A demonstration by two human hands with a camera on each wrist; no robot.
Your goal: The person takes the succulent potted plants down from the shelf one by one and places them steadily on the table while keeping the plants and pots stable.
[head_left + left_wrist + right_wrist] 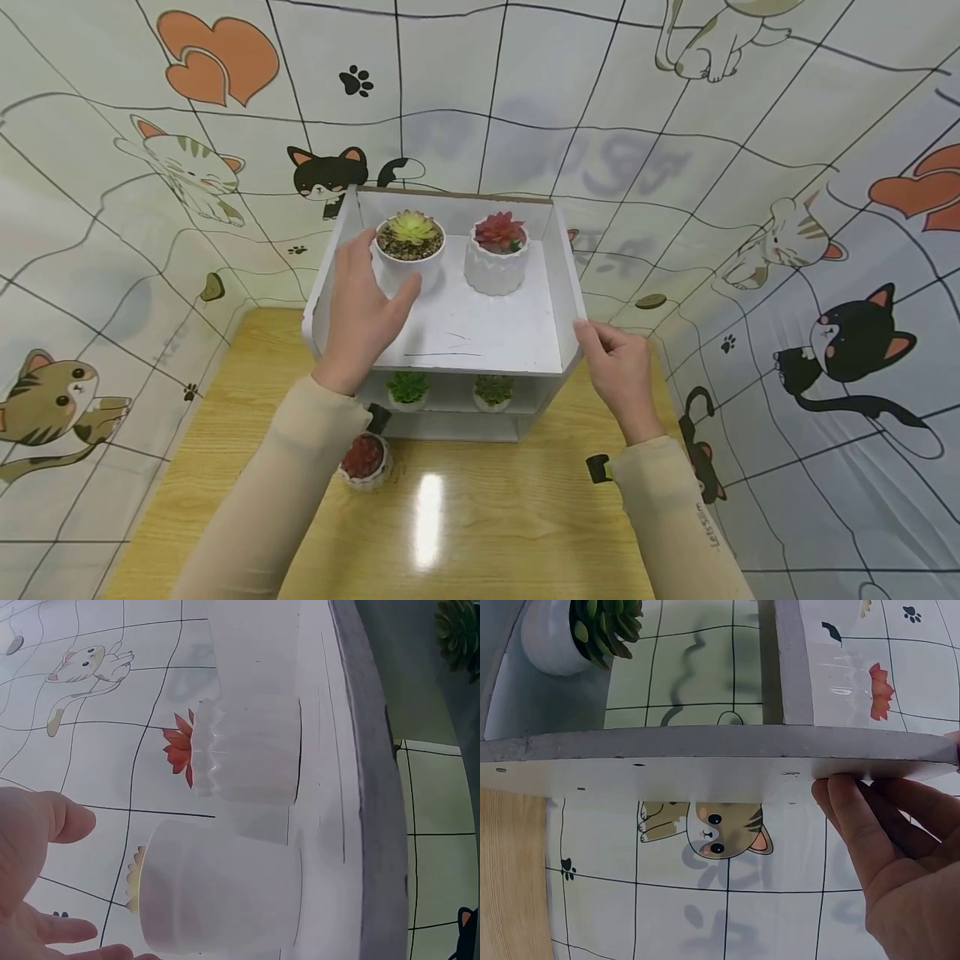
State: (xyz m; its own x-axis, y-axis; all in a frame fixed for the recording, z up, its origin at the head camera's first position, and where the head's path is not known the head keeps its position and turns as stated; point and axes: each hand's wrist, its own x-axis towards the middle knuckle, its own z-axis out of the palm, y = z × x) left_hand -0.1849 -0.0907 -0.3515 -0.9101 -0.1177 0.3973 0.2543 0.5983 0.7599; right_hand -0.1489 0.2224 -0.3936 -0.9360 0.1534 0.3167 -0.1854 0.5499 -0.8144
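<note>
A white two-tier shelf (pixel 480 333) stands on the wooden table. On its top tier, a smooth white pot with a yellow-green succulent (pixel 410 242) sits at the left. Beside it is a ridged white pot with a red succulent (pixel 498 254). My left hand (pixel 363 304) is at the smooth pot's left and front, fingers and thumb spread; the left wrist view shows the thumb (pixel 73 822) apart from the pot. My right hand (pixel 618 375) grips the shelf's right side panel near its front, fingertips (pixel 840 787) against the outer face.
Two small green succulents (pixel 408 388) in white pots stand on the lower tier. A dark red plant in a white pot (pixel 366 460) is on the table (pixel 510 508) at the shelf's front left, partly behind my left sleeve. Cat-print wall covering (pixel 465 100) surrounds the table.
</note>
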